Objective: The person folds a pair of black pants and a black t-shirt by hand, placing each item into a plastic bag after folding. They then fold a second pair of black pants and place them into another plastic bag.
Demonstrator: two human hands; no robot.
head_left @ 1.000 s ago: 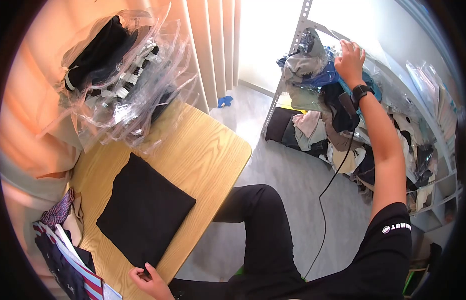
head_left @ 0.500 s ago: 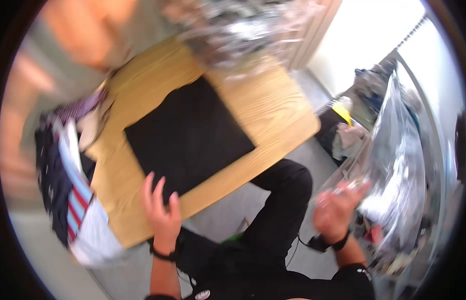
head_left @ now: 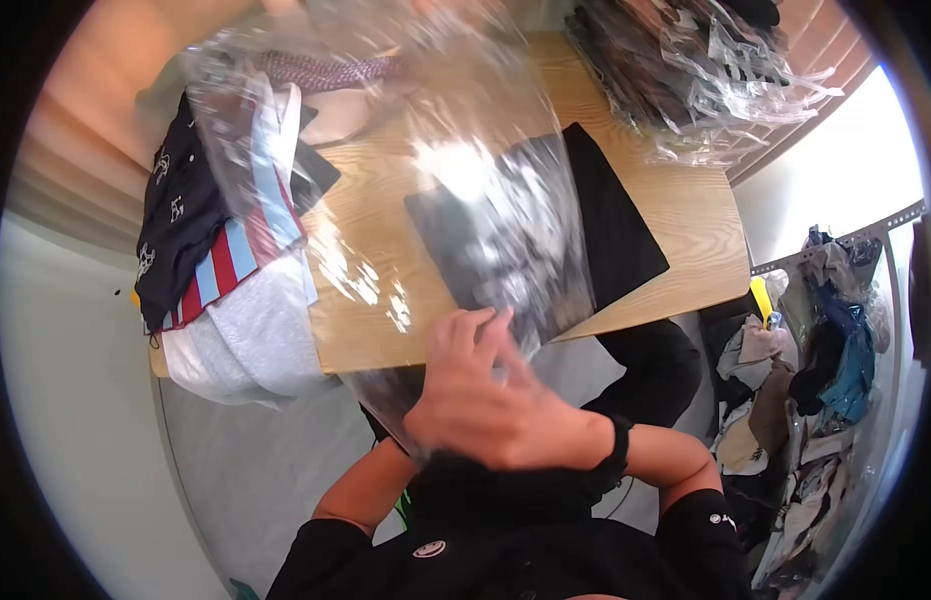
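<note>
Plastic bag (head_left: 466, 190), clear and crinkled, now hangs over the table (head_left: 686, 230), veiling most of the folded black garment (head_left: 616, 220). The right hand (head_left: 526, 420) has swung in from the shelves (head_left: 826, 330) and clasps the bag's near edge, fingers curled. The left hand (head_left: 431, 420) has joined beneath it, its grip hidden.

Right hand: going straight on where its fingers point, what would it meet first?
The clear plastic bag, which the right hand seems to touch; behind it, probably the black garment, though depth is unclear.
</note>
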